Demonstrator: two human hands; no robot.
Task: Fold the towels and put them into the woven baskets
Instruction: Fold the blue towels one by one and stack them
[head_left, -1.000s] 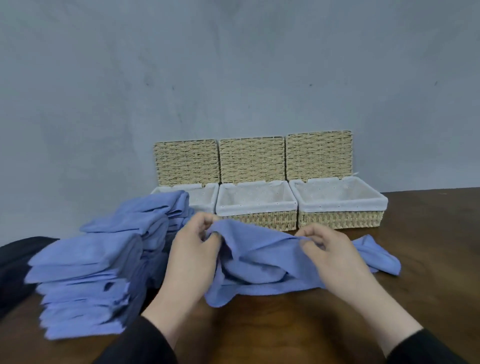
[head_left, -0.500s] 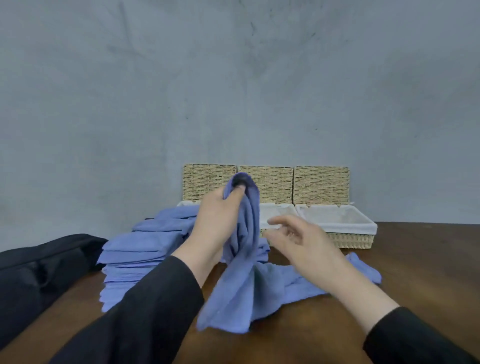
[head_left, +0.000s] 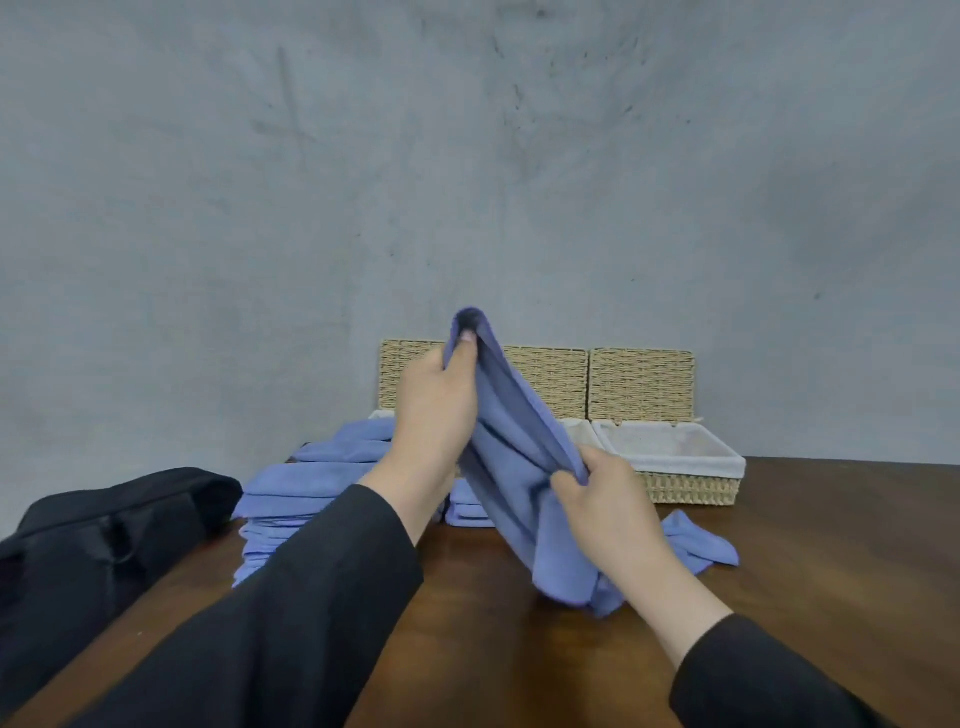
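My left hand (head_left: 434, 415) holds up a blue towel (head_left: 511, 467) by its top corner, level with the basket lids. My right hand (head_left: 605, 499) grips the same towel's edge lower down and to the right. The towel's lower part trails onto the wooden table (head_left: 831, 571), one end lying at the right. Three woven baskets with white liners stand at the back with lids raised; the right basket (head_left: 691, 483) shows fully, the other two are partly hidden behind my hands and the towel.
A stack of several folded blue towels (head_left: 306, 488) sits left of the baskets. A black bag (head_left: 93, 551) lies at the table's left edge. A grey wall rises behind the baskets.
My left hand has lifted the towel off the table to lid height. My right hand let go, then took hold of the towel's edge lower down. The camera has tilted upward.
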